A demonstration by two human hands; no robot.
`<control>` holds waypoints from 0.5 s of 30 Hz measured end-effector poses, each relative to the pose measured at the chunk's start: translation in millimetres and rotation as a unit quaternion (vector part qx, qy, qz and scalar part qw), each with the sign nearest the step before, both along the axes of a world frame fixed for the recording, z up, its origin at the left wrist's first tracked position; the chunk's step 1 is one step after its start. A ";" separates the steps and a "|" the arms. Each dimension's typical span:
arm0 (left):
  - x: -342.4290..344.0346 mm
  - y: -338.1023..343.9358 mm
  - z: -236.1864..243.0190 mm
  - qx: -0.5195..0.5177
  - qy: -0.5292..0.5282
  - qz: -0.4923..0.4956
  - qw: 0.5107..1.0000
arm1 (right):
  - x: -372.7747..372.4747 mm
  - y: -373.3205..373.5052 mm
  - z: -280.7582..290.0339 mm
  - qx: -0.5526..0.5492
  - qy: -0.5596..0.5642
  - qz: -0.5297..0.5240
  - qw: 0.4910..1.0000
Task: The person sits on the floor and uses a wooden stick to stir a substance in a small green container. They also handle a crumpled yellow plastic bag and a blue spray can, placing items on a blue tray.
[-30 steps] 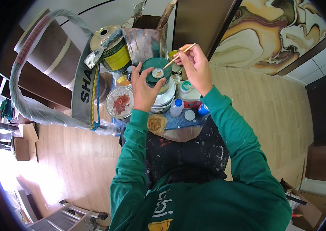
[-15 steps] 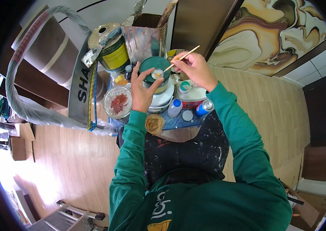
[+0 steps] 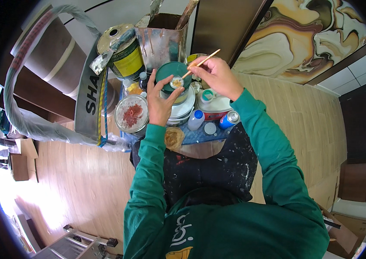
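Note:
Between the thumb and fingers of my left hand (image 3: 160, 102) is a small round clear cup (image 3: 177, 83) with yellowish-brown stuff in it. It is over a can with a dark green top (image 3: 168, 70); whether it rests there I cannot tell. My right hand (image 3: 218, 77) pinches a thin wooden stick-like handle (image 3: 207, 57), perhaps a fine paintbrush, slanting down to the left. Its lower end is at the cup, and the tip is too small to make out. Left of my left hand stands a round tin (image 3: 124, 123) with a red-smeared whitish top.
Behind are a yellow-banded can (image 3: 127, 64) with a scraper across it and a paint-streaked metal tin (image 3: 159, 45). A blue-capped bottle (image 3: 196, 120), a blue spray can (image 3: 229, 120) and a white green-capped container (image 3: 214, 102) stand nearer me. A plastic-wrapped frame (image 3: 16, 110) curves at left.
The wooden handle has shifted slightly left and down with my right hand, its lower end now over the cup's rim. My left hand keeps its hold on the cup.

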State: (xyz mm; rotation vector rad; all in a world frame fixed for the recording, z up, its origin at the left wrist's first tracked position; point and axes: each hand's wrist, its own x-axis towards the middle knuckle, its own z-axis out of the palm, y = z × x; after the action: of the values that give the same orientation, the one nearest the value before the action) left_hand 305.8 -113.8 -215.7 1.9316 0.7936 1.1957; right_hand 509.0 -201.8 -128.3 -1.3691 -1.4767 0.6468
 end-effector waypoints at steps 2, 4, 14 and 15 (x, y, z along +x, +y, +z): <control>-2.0 -0.2 0.4 0.002 0.002 0.000 1.000 | -1.3 -0.3 -0.5 0.018 -0.017 -0.026 0.999; -1.8 -0.2 0.4 0.008 -0.008 -0.003 1.000 | -2.9 -0.7 -0.6 0.023 -0.026 -0.055 0.998; -2.0 -0.2 1.2 0.001 0.006 0.003 1.000 | 1.2 2.1 8.0 -0.015 -0.038 -0.005 0.999; -1.9 0.1 1.3 -0.004 0.003 0.000 1.000 | 1.3 2.3 8.6 0.000 -0.038 -0.008 0.999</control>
State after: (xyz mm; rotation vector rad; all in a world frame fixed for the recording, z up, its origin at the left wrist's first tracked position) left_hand 303.9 -113.7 -214.4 1.9304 0.8001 1.1855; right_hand 510.4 -199.5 -119.7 -1.4171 -1.5252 0.5897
